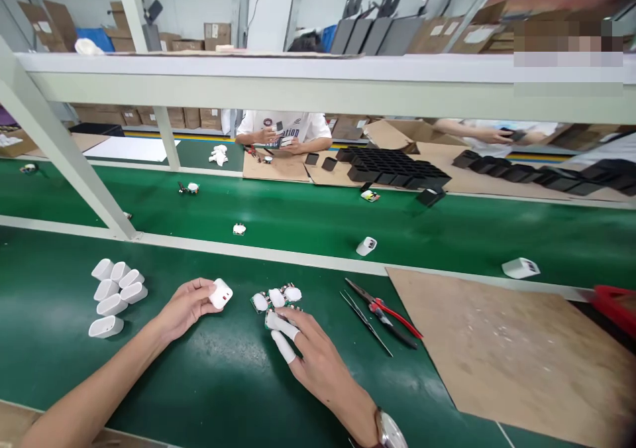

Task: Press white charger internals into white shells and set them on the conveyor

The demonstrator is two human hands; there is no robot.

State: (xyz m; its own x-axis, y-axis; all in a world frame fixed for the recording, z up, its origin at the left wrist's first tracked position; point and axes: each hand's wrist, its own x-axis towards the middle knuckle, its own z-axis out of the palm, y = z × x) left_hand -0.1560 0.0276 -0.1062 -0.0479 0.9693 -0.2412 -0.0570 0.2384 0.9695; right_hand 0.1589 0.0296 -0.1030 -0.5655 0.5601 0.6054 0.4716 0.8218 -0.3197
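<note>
Between the thumb and fingers of my left hand [187,307] is a white charger housing [221,294], its end with small port openings turned toward me. My right hand [318,355] wears white finger cots and reaches over a small group of circuit boards [277,297] topped with white pads. Its fingertips touch the nearest circuit board [272,320]; whether they grip it I cannot tell. Left of my left hand stand several white housings [112,304] in a cluster. Tweezers [366,323] and red-and-black pliers [382,311] lie right of the boards.
A brown cardboard sheet [511,355] covers the bench at right. Beyond a pale rail, a green conveyor belt [298,223] carries scattered boards and white housings. Across it, a co-worker [283,130] handles parts beside black trays [397,166]. A slanted post [69,136] rises at left.
</note>
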